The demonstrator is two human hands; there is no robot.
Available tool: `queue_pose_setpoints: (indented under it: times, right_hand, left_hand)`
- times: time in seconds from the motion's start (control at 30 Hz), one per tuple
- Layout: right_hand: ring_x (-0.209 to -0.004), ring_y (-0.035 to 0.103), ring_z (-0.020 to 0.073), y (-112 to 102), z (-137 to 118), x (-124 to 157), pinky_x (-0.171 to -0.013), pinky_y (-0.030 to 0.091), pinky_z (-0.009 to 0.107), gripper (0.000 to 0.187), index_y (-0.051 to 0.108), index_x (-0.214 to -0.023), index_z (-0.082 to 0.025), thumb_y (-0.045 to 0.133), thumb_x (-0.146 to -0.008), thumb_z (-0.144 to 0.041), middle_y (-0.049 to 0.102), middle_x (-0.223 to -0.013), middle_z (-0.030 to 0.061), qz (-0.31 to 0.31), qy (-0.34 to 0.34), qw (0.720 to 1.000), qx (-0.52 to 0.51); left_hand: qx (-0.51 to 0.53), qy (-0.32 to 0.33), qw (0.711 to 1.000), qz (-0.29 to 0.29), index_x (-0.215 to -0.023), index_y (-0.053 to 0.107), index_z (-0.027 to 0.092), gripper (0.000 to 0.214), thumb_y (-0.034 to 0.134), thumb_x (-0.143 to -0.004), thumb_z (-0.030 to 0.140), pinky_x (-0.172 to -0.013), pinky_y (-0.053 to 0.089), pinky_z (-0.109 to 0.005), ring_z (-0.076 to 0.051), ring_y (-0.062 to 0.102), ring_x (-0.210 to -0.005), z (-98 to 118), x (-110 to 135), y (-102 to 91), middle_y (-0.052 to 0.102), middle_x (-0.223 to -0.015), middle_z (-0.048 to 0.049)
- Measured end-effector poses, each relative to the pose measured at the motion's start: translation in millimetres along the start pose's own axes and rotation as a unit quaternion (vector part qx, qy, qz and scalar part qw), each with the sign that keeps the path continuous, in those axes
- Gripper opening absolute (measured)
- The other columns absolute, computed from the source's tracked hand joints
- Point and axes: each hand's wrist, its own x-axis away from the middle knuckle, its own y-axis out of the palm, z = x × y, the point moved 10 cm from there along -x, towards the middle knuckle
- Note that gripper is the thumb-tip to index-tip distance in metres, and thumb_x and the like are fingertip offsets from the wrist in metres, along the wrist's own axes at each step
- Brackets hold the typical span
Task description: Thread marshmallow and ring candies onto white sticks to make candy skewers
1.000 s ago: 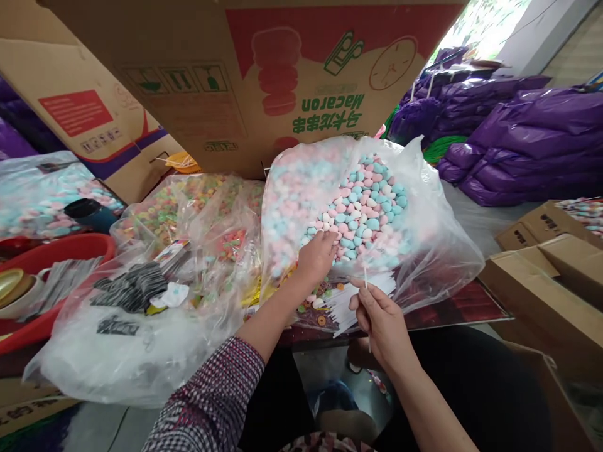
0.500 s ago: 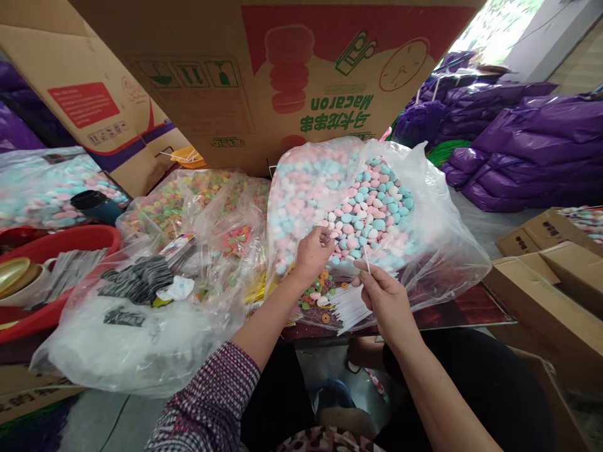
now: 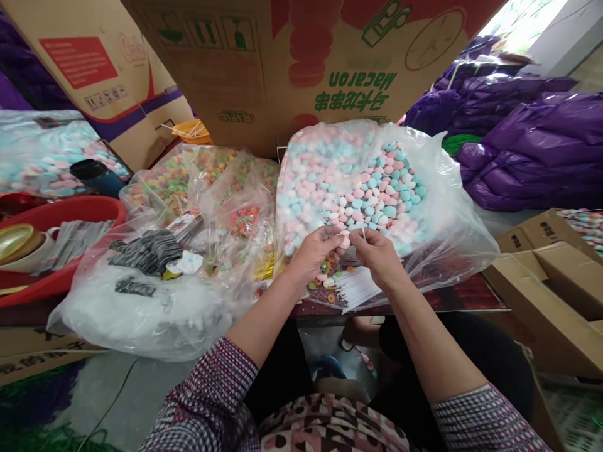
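Observation:
My left hand (image 3: 316,250) pinches a pink candy piece (image 3: 346,242) at the mouth of a clear plastic bag (image 3: 452,220) full of pink, blue and white candies (image 3: 377,191). My right hand (image 3: 377,254) holds a thin white stick (image 3: 363,233) upright, its tip right beside the pink piece. The two hands touch at the fingertips. A pile of white sticks (image 3: 358,289) lies on the table just below them, with loose ring-shaped candies (image 3: 327,292) beside it.
A second clear bag with orange and green candies (image 3: 198,176) lies to the left, next to a bag of wrappers (image 3: 141,276) and a red basin (image 3: 61,216). Big cardboard boxes (image 3: 301,56) stand behind. Purple bags (image 3: 532,150) and small cartons (image 3: 556,276) are on the right.
My left hand came out of the candy bag with a pink piece and met my right hand. My right hand lifted the stick up toward it. The view tilted down.

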Motion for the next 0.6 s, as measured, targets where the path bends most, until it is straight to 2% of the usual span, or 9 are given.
queue_pose_setpoints:
  times: [0.1, 0.2, 0.37, 0.6]
  right_hand:
    - [-0.043, 0.028, 0.0075, -5.9, -4.7, 13.9, -0.043, 0.02, 0.024, 0.029, 0.054, -0.067, -0.022, 0.07, -0.07, -0.045, 0.037, -0.047, -0.0085, 0.017, 0.005, 1.0, -0.025]
    - [-0.042, 0.025, 0.0064, -6.5, -0.3, 29.9, -0.041, 0.016, 0.024, 0.028, 0.053, -0.067, -0.021, 0.07, -0.071, -0.043, 0.038, -0.047, -0.0081, 0.027, 0.029, 0.999, -0.031]
    - [-0.039, 0.02, 0.0046, 5.1, 9.9, 51.1, -0.04, 0.01, 0.024, 0.03, 0.048, -0.063, -0.022, 0.069, -0.072, -0.041, 0.033, -0.044, -0.01, -0.002, 0.07, 0.993, -0.091]
    - [-0.04, 0.017, 0.0054, 9.6, 13.6, 66.9, -0.039, 0.01, 0.023, 0.035, 0.051, -0.067, -0.022, 0.069, -0.077, -0.051, 0.028, -0.045, -0.0106, -0.01, 0.098, 0.989, -0.106]
  left_hand:
    - [0.052, 0.005, 0.998, 0.025, -0.084, 0.057, 0.017, 0.04, 0.083, -0.059, 0.035, -0.051, 0.04, -0.02, -0.008, 0.056, -0.056, -3.0, 16.9, 2.6, 0.06, -0.066, 0.0035]
    - [0.073, 0.03, 0.995, 0.059, -0.08, 0.057, 0.018, 0.036, 0.082, -0.061, 0.037, -0.051, 0.038, -0.02, -0.007, 0.054, -0.056, -6.8, 31.3, 0.5, 0.059, -0.065, 0.004]
    - [0.016, 0.095, 0.993, 0.07, -0.076, 0.06, 0.018, 0.025, 0.076, -0.071, 0.037, -0.053, 0.036, -0.019, -0.005, 0.047, -0.056, -8.7, 42.4, -0.6, 0.056, -0.067, 0.0051]
    - [-0.115, 0.091, 0.987, 0.066, -0.086, 0.067, 0.02, 0.025, 0.063, -0.083, 0.044, -0.061, 0.042, -0.022, -0.01, 0.053, -0.062, -11.5, 46.4, 0.5, 0.063, -0.074, 0.0022]
